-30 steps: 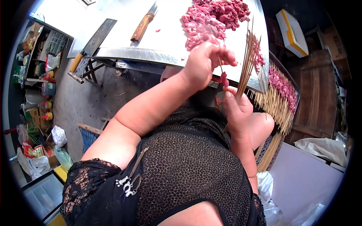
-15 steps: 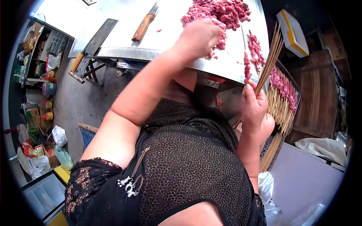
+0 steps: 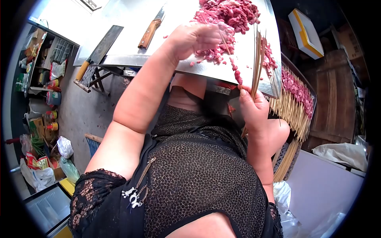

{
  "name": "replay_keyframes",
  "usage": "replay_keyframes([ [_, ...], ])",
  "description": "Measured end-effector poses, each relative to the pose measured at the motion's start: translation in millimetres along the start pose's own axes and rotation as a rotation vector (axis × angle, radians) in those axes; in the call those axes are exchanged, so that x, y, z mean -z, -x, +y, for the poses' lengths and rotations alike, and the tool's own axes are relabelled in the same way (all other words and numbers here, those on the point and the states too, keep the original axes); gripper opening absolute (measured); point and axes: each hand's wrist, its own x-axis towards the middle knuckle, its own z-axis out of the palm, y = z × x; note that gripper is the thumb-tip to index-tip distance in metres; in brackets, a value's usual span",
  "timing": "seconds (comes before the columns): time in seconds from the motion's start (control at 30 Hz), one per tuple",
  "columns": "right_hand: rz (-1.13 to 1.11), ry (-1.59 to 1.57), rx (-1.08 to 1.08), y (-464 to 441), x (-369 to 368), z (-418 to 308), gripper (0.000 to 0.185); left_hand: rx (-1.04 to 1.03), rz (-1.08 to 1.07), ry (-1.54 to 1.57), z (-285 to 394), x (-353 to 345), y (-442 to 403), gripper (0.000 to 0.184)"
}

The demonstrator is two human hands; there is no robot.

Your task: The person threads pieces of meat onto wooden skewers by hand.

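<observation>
My left hand [image 3: 196, 39] is over the near side of a heap of cut raw meat [image 3: 234, 16] on a metal table. Its fingers look stretched out, though motion blurs them, and I make out nothing in them. My right hand [image 3: 256, 107] is closed around a bundle of bamboo skewers [image 3: 258, 67] just off the table's near edge. Between its thumb and finger is a skewer with red meat pieces [image 3: 237, 75] on it, slanting up toward my left hand. Some meat skewers [image 3: 270, 57] lie on the table to the right.
A wooden-handled knife [image 3: 150, 33] and a cleaver [image 3: 105, 43] lie on the metal table [image 3: 131, 59], the cleaver's handle past the edge. Right of the table, a tray holds rows of finished meat skewers [image 3: 295, 93]. A white and yellow foam box [image 3: 305, 33] stands beyond.
My left hand has moved left from the meat, its fingers stretching out. My right hand has shifted left with the skewers, and the meat skewer now leans left.
</observation>
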Motion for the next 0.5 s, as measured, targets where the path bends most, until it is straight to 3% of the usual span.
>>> replay_keyframes([
  [0.17,0.0,0.079,0.035,-2,-2,4,0.017,-0.073,-0.128,0.31,-18,-13,4,0.033],
  [0.5,0.029,0.096,0.051,4,-1,-1,0.016,-0.07,-0.088,0.389,-19,-20,6,0.032],
])
